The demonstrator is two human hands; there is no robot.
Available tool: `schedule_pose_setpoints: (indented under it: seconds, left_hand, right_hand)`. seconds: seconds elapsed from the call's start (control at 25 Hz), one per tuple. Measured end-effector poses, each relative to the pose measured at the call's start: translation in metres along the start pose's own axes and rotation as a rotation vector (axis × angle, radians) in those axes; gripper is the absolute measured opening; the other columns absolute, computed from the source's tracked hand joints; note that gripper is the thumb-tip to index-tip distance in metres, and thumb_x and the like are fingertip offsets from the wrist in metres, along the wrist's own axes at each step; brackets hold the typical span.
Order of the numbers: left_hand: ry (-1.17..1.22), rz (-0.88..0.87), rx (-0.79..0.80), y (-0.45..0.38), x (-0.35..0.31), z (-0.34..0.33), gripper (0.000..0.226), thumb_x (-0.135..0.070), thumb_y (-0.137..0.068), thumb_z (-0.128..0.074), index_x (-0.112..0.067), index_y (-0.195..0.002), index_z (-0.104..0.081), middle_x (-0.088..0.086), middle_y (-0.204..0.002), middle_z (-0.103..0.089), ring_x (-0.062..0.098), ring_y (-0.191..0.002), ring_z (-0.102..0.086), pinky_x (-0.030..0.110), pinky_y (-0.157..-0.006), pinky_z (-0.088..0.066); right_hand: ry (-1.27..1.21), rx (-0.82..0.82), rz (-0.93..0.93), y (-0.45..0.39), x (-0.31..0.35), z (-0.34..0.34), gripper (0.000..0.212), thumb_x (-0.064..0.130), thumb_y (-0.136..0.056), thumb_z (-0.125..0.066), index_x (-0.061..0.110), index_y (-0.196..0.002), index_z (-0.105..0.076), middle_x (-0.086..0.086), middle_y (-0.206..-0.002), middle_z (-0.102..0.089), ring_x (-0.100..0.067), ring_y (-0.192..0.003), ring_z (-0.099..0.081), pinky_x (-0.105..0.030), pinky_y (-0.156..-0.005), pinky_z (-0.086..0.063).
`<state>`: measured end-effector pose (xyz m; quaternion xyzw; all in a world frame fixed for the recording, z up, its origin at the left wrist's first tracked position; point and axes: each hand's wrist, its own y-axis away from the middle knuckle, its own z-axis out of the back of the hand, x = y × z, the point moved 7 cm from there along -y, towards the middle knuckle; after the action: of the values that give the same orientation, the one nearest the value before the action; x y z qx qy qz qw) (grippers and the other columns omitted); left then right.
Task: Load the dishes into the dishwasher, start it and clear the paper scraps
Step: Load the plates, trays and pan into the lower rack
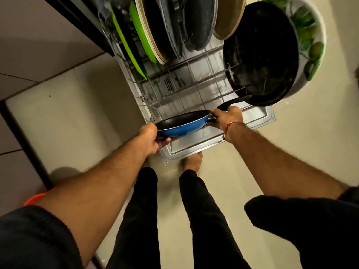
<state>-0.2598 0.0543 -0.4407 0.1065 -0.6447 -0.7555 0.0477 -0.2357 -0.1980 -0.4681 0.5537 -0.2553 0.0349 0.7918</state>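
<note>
- Dishwasher rack just beyond both hands, pulled out over the open door; plates fill its far end, a big black pan leans at the right.
- Blue frying pan held level between the hands above the rack's near edge: rigid metal, probably moderately heavy, coating scratch-prone.
- Right hand clenched round the handle; best hold.
- Left hand pinching the far rim, steadying.

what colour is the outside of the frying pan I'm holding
Blue outside, black inside and on the handle: the frying pan, best seen in the head view.
</note>
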Motion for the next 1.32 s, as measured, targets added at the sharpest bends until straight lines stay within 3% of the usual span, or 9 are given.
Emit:
schedule_pose_setpoints:
  seconds: [0.24, 0.36, 0.48, 0.6, 0.76, 0.84, 0.92, 1.08, 1.32]
  left_hand:
    - [-0.028, 0.058, 0.029, 0.002, 0.008, -0.004, 0.026, -0.005, -0.102, -0.019, -0.004, -0.089, -0.042, 0.023, -0.069, -0.067, 0.033, -0.048, -0.069, 0.017, -0.032, -0.043]
    - [-0.020, 0.088, 0.059, -0.004, 0.004, -0.004, 0.026, -0.008, -0.103, -0.020, 0.000, -0.094, -0.043, 0.026, -0.084, -0.067, 0.032, -0.051, -0.071, 0.020, -0.034, -0.047]
    - [-0.033, 0.082, 0.088, -0.015, -0.004, -0.008, 0.027, -0.016, -0.106, -0.026, 0.001, -0.111, -0.046, 0.026, -0.102, -0.067, 0.032, -0.070, -0.073, 0.029, -0.045, -0.057]
    - [-0.095, 0.026, 0.064, -0.026, -0.007, -0.011, 0.029, -0.019, -0.108, -0.032, -0.001, -0.128, -0.046, 0.021, -0.116, -0.061, 0.029, -0.076, -0.068, 0.040, -0.060, -0.062]
    - [-0.185, -0.077, 0.003, -0.040, -0.002, -0.009, 0.028, -0.009, -0.106, -0.043, -0.001, -0.131, -0.052, 0.018, -0.115, -0.064, 0.024, -0.063, -0.068, 0.027, -0.044, -0.056]
    - [-0.184, -0.080, -0.016, -0.043, 0.001, -0.005, 0.026, -0.009, -0.104, -0.049, 0.001, -0.128, -0.054, 0.020, -0.113, -0.067, 0.022, -0.059, -0.069, 0.025, -0.042, -0.054]
    - [-0.173, -0.092, -0.042, -0.045, 0.001, -0.001, 0.026, -0.010, -0.102, -0.054, 0.004, -0.124, -0.056, 0.019, -0.097, -0.069, 0.016, -0.048, -0.067, 0.023, -0.041, -0.052]
    - [-0.186, -0.114, -0.079, -0.053, -0.003, 0.000, 0.029, -0.014, -0.101, -0.058, 0.005, -0.122, -0.057, 0.013, -0.082, -0.066, 0.008, -0.039, -0.061, 0.021, -0.038, -0.050]
    - [-0.277, -0.163, -0.096, -0.050, -0.005, 0.000, 0.029, -0.034, -0.103, -0.055, -0.010, -0.119, -0.058, 0.006, -0.086, -0.067, 0.014, -0.062, -0.066, 0.025, -0.048, -0.056]
  right_hand:
    - [0.015, -0.041, 0.044, -0.005, 0.003, 0.001, 0.022, 0.008, -0.093, -0.066, -0.005, -0.109, -0.060, -0.017, -0.091, -0.065, -0.029, -0.073, -0.070, -0.046, -0.071, -0.062]
    - [0.042, -0.072, 0.054, -0.006, 0.004, 0.000, 0.024, 0.011, -0.092, -0.068, -0.004, -0.109, -0.061, -0.019, -0.096, -0.067, -0.031, -0.076, -0.071, -0.044, -0.070, -0.063]
    - [0.009, -0.074, 0.021, -0.012, 0.002, 0.000, 0.018, 0.010, -0.091, -0.069, -0.002, -0.102, -0.060, -0.021, -0.096, -0.066, -0.033, -0.074, -0.070, -0.046, -0.071, -0.062]
    - [-0.003, -0.038, -0.012, -0.016, 0.004, -0.002, 0.011, 0.009, -0.095, -0.063, 0.004, -0.102, -0.056, -0.015, -0.092, -0.064, -0.029, -0.062, -0.067, -0.040, -0.057, -0.060]
    - [0.059, -0.038, -0.040, -0.020, 0.008, 0.001, 0.007, 0.010, -0.097, -0.060, 0.011, -0.091, -0.056, -0.013, -0.097, -0.068, -0.028, -0.062, -0.071, -0.029, -0.044, -0.053]
    - [0.101, -0.049, -0.071, -0.021, 0.007, 0.001, 0.007, 0.013, -0.098, -0.058, 0.007, -0.101, -0.059, -0.014, -0.100, -0.071, -0.031, -0.067, -0.073, -0.030, -0.049, -0.054]
    - [0.136, -0.060, -0.104, -0.018, 0.003, 0.001, 0.016, 0.013, -0.098, -0.055, 0.005, -0.112, -0.059, -0.016, -0.100, -0.070, -0.032, -0.068, -0.074, -0.032, -0.052, -0.055]
    - [0.297, -0.069, -0.049, -0.011, -0.003, 0.001, 0.033, 0.013, -0.099, -0.054, 0.012, -0.132, -0.055, -0.006, -0.082, -0.064, -0.030, -0.063, -0.073, -0.034, -0.055, -0.060]
    - [0.389, 0.035, 0.101, -0.002, -0.008, -0.010, 0.036, 0.013, -0.100, -0.051, 0.018, -0.136, -0.054, 0.005, -0.115, -0.061, -0.021, -0.064, -0.073, -0.026, -0.046, -0.053]
